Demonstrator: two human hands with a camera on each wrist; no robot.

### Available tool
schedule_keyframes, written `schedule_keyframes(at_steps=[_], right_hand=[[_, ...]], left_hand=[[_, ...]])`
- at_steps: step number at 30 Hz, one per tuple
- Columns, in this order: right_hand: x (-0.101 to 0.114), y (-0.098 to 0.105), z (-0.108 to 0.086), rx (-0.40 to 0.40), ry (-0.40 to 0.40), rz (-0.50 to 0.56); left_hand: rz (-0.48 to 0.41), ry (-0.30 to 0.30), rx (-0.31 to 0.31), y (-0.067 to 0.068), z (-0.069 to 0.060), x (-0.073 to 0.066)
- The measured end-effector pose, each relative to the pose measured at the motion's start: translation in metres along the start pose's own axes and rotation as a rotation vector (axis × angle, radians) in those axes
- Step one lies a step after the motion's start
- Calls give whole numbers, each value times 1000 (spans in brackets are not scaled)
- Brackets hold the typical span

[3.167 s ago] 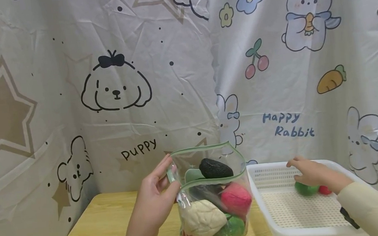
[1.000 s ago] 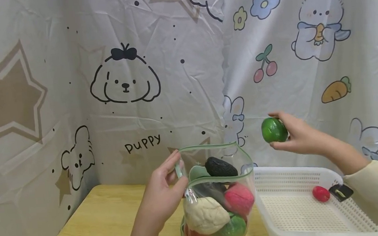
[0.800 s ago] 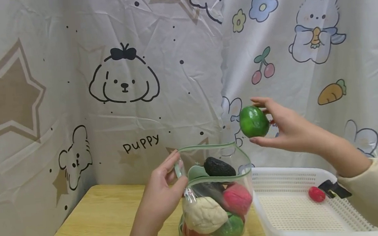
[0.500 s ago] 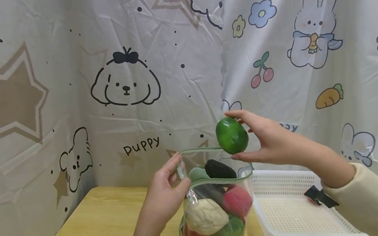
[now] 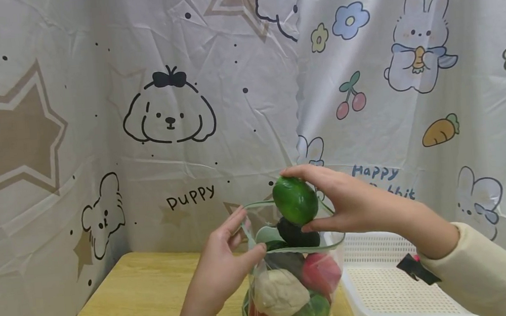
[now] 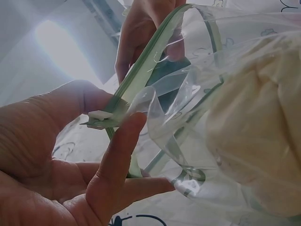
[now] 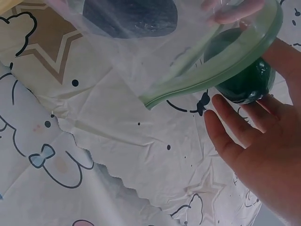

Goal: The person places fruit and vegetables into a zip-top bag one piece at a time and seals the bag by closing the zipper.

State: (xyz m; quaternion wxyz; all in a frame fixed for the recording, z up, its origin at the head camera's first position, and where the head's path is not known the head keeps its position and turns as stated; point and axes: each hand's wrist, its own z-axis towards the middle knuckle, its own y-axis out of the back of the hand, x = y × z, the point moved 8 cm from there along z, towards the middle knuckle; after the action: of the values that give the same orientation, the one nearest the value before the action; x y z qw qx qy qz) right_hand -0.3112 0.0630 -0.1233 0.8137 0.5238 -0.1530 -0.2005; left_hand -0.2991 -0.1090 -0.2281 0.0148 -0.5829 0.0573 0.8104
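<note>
My right hand (image 5: 350,197) holds a glossy green lime (image 5: 295,201) between thumb and fingers, at the mouth of a clear zip bag (image 5: 282,251) with green edging. Thumb and fingers of my left hand (image 5: 225,264) grip the bag's left rim, and the mouth stands wide. In the bag are a dark, rough avocado-like piece (image 5: 296,235), a cream lumpy piece (image 5: 281,293), a pink-red piece (image 5: 322,274) and green and red ones below. The left wrist view shows the left hand (image 6: 94,183) at the green zip strip (image 6: 146,61). In the right wrist view the lime (image 7: 251,84) is partly behind the rim.
To the right of the bag stands a white perforated basket (image 5: 392,286), partly hidden by my right forearm. A bit of a red thing (image 5: 416,257) shows in it beside a dark strap piece (image 5: 418,269) at the sleeve. Bare wooden table (image 5: 125,297) lies left; a printed curtain hangs behind.
My right hand took the lime from the basket, lifted it and carried it left, then down to the bag's mouth. The left hand kept its hold on the rim; the mouth looks wider now.
</note>
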Motion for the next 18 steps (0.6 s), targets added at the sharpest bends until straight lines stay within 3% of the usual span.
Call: schedule_keyframes(at_steps=[18], right_hand=[[11, 3, -2, 25, 21, 15]], left_hand=[[8, -21, 4, -2, 0, -2]])
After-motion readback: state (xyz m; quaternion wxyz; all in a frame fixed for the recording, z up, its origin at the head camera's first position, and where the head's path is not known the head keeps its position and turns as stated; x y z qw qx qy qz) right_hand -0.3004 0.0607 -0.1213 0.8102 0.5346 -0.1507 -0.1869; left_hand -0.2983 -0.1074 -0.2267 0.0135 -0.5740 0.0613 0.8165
